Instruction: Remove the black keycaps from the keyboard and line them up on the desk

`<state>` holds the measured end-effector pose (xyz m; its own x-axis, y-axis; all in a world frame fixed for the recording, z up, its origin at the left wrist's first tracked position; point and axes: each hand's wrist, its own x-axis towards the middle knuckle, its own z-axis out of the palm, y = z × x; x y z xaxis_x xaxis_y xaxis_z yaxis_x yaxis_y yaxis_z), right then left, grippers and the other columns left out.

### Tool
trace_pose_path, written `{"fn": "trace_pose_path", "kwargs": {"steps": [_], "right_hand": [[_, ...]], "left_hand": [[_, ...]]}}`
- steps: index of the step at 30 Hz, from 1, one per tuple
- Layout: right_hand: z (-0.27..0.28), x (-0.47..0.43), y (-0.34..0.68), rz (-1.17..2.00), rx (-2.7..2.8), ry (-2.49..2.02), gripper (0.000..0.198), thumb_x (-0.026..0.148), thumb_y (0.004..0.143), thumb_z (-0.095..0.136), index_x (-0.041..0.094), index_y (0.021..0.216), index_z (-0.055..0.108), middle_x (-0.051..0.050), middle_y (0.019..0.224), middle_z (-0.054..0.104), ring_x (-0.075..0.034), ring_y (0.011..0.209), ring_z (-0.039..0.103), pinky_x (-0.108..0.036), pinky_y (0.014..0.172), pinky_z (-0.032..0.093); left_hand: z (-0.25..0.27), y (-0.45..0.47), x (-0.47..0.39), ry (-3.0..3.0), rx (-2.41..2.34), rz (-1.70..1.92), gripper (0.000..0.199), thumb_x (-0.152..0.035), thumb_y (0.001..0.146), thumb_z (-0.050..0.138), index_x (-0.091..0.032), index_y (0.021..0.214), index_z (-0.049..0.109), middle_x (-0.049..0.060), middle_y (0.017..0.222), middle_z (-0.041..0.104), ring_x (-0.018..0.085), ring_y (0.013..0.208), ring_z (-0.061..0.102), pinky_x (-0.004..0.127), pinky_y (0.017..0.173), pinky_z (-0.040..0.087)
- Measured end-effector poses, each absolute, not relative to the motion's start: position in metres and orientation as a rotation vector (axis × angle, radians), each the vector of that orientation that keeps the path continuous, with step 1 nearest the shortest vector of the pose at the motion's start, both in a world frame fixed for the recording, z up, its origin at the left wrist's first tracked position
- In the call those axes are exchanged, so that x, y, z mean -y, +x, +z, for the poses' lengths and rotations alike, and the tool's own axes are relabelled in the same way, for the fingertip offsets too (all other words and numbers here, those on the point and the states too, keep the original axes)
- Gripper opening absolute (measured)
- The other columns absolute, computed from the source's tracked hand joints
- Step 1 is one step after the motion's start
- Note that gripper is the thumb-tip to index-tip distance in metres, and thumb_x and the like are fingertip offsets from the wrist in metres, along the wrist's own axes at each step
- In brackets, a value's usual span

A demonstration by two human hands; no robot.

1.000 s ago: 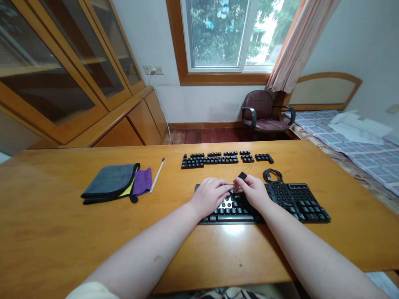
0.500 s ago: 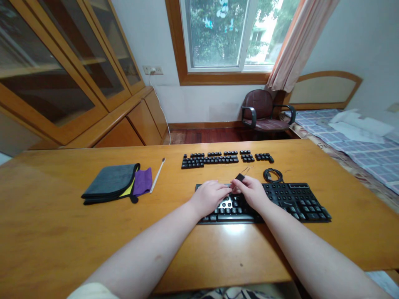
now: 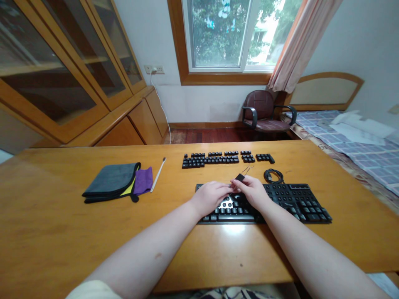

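Note:
A black keyboard (image 3: pixel 297 199) with many keycaps off lies in front of me, bare key posts showing. Over it my right hand (image 3: pixel 254 192) is closed around a keycap puller (image 3: pixel 240 177), a small black handle with thin wires sticking out at its far end. My left hand (image 3: pixel 210 197) rests over the left part of the keyboard. Its fingers are closed, their tips meeting the near end of the puller; what they pinch is hidden. Removed black keycaps (image 3: pixel 215 159) are laid out in rows behind the keyboard.
The keyboard's coiled cable (image 3: pixel 273 176) lies behind it on the wooden table (image 3: pixel 174 245). To the left are a folded grey cloth (image 3: pixel 110 180), a purple cloth (image 3: pixel 144 181) and a white-handled brush (image 3: pixel 158 174). Beyond the table stands an armchair (image 3: pixel 263 109).
The view has shifted very slightly. Both hands and the keycap puller keep nearly the same place over the keyboard.

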<state>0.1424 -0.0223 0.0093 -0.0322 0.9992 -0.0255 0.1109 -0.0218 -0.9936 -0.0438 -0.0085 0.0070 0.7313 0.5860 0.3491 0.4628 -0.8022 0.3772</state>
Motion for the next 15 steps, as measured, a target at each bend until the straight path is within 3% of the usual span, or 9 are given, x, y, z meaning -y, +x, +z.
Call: {"fn": "trace_pose_path", "kwargs": {"steps": [5,10,15], "right_hand": [[0.001,0.021,0.143,1.228,1.316,-1.275,0.032,0.045,0.068,0.069,0.016,0.081,0.069,-0.004,0.073,0.068,-0.018,0.067,0.064,-0.032,0.066,0.054],[-0.007,0.020,0.143,1.274,1.232,-1.262,0.034,0.048,0.067,0.069,0.016,0.080,0.069,-0.005,0.074,0.068,-0.020,0.070,0.064,-0.035,0.068,0.054],[-0.010,0.019,0.146,1.027,1.390,-1.316,0.032,0.046,0.074,0.063,0.016,0.080,0.070,-0.006,0.075,0.066,-0.020,0.072,0.063,-0.034,0.070,0.053]], "left_hand": [[0.007,-0.043,0.008,2.731,-0.832,0.657,0.025,-0.025,0.089,0.046,-0.023,0.109,0.061,0.004,0.097,0.067,0.017,0.087,0.060,0.031,0.078,0.049],[0.007,-0.043,0.008,2.775,-0.852,0.766,0.024,-0.023,0.089,0.046,-0.023,0.106,0.062,0.005,0.105,0.065,0.018,0.092,0.059,0.032,0.079,0.048],[0.008,-0.046,0.012,2.826,-0.782,0.815,0.023,-0.023,0.089,0.044,-0.023,0.103,0.063,0.005,0.098,0.066,0.017,0.090,0.059,0.031,0.077,0.047]]}}
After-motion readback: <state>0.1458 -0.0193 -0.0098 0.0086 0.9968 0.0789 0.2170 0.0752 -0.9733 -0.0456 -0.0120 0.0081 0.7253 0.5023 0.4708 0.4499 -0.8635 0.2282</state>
